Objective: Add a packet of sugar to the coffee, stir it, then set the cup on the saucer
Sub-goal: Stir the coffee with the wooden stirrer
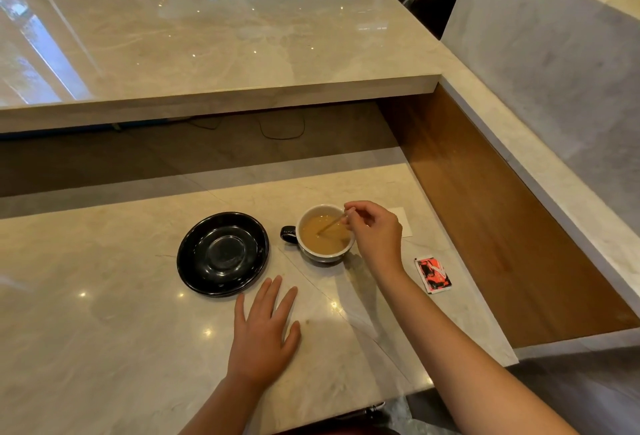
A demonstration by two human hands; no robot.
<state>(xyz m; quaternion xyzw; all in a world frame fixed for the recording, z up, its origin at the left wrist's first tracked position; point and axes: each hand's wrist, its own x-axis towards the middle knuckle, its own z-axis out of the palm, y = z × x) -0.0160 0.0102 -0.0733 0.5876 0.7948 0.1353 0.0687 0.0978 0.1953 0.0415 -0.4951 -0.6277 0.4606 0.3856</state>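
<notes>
A cup (313, 253) with a white inside and a black handle stands on the marble counter, filled with light brown coffee (323, 234). My right hand (375, 232) hovers over its right rim, fingers pinched on a thin stirrer (330, 225) whose tip dips into the coffee. Left of the cup lies an empty black saucer (223, 254), apart from it. My left hand (265, 330) rests flat on the counter in front of the saucer, fingers spread, holding nothing. A red and white sugar packet (433, 274) lies on the counter to the right of my right forearm.
A white napkin (405, 223) lies behind my right hand. The lower counter (104, 313) ends at a wooden side wall (485, 227) on the right. A raised marble bar top (207, 47) overhangs the back; chairs stand beyond it.
</notes>
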